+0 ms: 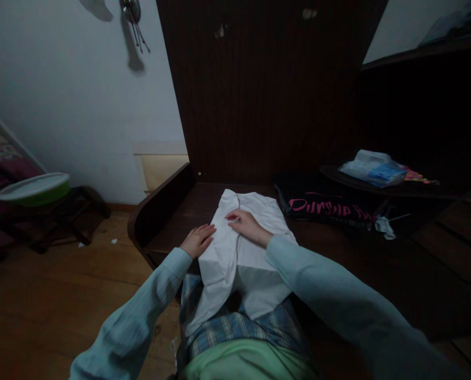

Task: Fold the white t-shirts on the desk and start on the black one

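White cloth right in front of you: the garment [255, 261] lies lengthwise on the dark wooden tabletop [185, 208], its near end spilling over the front edge towards the blue plaid fabric [235, 328] on your lap. Your left hand [198, 240] is open, palm down, fingers stretched and close together, touching the garment along its left side. Over to your right hand [248, 224], and it's above the middle, right by the lengthwise fold, fingers bent, thumb tucked beneath; whether you've pinched any fabric there, I can't tell.

On to the writing! Just beyond the garment, to your right, the folded black item [330, 211] shows bold pink letters: the first word looks like "Pursue", the next is too blurred to read. Past it, on a dark shelf [334, 173], sits a white-and-blue plastic pack [373, 169], its print too small to make out. Way out left, a green basin [47, 196] rests on a dark stool [75, 203].
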The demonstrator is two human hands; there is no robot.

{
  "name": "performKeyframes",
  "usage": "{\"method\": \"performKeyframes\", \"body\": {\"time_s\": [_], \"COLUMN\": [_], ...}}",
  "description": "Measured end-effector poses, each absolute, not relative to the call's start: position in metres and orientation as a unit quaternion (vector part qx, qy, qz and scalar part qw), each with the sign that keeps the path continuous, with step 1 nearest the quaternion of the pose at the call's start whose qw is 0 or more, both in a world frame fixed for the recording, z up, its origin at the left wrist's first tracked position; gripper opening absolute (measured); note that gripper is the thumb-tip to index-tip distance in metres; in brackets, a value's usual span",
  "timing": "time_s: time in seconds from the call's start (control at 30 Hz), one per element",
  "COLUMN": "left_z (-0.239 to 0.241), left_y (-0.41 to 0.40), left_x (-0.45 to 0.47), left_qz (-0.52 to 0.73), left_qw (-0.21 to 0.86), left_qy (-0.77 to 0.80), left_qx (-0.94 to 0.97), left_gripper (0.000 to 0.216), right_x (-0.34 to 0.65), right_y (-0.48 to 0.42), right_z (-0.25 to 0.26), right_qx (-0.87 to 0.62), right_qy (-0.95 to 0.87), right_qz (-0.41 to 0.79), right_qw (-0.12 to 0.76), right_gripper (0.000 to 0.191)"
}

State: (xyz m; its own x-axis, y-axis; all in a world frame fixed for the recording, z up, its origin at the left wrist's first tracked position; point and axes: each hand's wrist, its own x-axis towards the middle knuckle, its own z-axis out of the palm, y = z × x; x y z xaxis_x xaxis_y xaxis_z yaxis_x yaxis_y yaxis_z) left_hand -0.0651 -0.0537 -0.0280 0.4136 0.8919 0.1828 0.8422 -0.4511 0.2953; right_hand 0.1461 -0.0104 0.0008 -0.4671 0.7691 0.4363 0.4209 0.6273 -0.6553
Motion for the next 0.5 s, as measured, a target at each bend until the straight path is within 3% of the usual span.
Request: {"method": "performKeyframes", "body": {"time_s": [0.2,0.3,0.5], "left_z": [-0.032,-0.027,-0.025], "left_y": [-0.059,-0.065,-0.078], "left_x": [-0.067,-0.072,-0.086], "left_qz": [0.273,0.304,0.267], "left_qw": [0.086,0.090,0.154], "left_qy": [0.504,0.515,0.500], "left_qx": [0.815,0.796,0.810], "left_gripper": [0.029,0.020,0.024], "right_x": [0.165,0.173,0.179], "right_y": [-0.083,-0.084,-0.076], "right_z": [-0.003,-0.011,-0.024], "right_qx": [-0.254,-0.224,-0.211], "right_qy": [-0.919,-0.925,-0.914], "right_qz": [0.186,0.194,0.213], "right_qw": [0.237,0.240,0.275], "right_gripper": [0.014,0.019,0.015]}}
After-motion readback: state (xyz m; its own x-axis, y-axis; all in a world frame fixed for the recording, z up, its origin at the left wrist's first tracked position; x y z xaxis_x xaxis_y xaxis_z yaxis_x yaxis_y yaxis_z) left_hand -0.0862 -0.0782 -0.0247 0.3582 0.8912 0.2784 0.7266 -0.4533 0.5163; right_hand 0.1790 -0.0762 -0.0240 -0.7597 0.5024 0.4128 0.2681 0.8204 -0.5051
